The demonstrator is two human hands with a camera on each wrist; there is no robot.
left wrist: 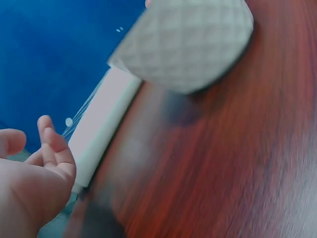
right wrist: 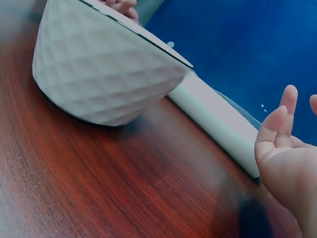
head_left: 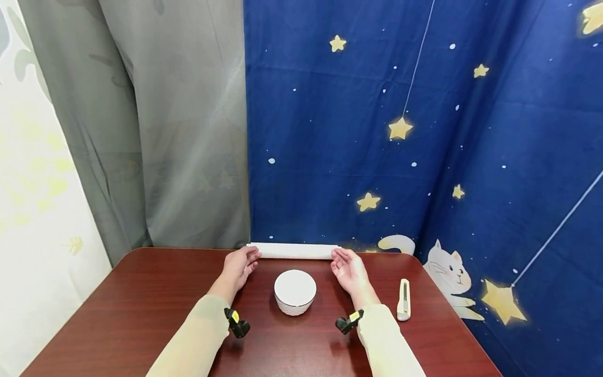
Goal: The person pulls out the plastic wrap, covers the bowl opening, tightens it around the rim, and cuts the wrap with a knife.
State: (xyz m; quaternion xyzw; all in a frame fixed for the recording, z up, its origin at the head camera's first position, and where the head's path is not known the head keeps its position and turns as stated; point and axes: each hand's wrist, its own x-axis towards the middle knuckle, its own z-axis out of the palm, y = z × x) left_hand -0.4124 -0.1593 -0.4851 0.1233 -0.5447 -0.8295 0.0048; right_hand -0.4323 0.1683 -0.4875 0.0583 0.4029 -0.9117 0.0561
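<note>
At the far edge of the table lies a long white box (head_left: 299, 251), with streaks of what looks like clear film along its back side in both wrist views. My left hand (head_left: 241, 266) is at the box's left end and my right hand (head_left: 349, 272) at its right end. Each hand's fingers are loosely bent, and the thumb stands apart from them in the wrist views. Whether the fingertips touch the film is unclear. Nearer than the box, between my forearms, stands a white bowl (head_left: 294, 309) with a quilted pattern and a dark rim line.
A white utility knife (head_left: 403, 300) lies on the right of the reddish-brown table (head_left: 155, 293), beyond my right forearm. Grey curtain (head_left: 193, 131) and blue star-patterned curtain (head_left: 320, 131) hang right behind the table's far edge. Each wrist wears a black camera.
</note>
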